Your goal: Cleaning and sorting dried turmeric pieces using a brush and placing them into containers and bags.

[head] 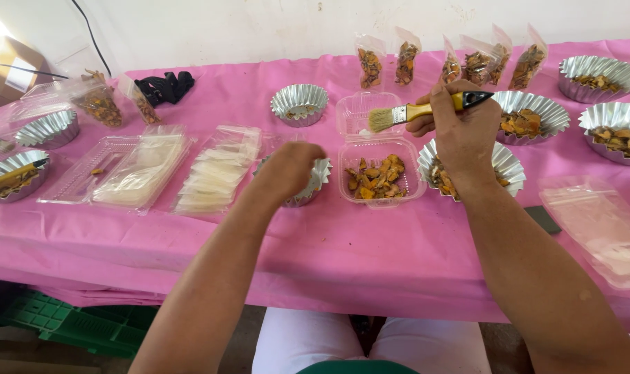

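We see the counter (343, 249) under a pink cloth, and we take the open clear clamshell box (379, 179) of orange-brown dried pieces near its middle as our landmark. Well left of the box lie flat clear trays (121, 170) and a stack of empty clear bags (214, 176). Far right of it sits another clear lidded tray (602, 225). Behind the box a row of small filled bags (450, 64) stands along the wall side of the counter. Fluted foil cups surround it: an almost empty one (300, 104) behind and to the left, filled ones (533, 114) to the right.

Our right hand (460, 131) hovers just right of the box, above a foil cup (499, 166) of dried pieces, fingers wrapped tight around a yellow-handled brush (415, 112) whose pale bristles point left over the box's raised lid. Our left hand (287, 170) rests just left of the box, curled over another foil cup (313, 181) and touching it; we cannot tell whether the fingers actually grip it.
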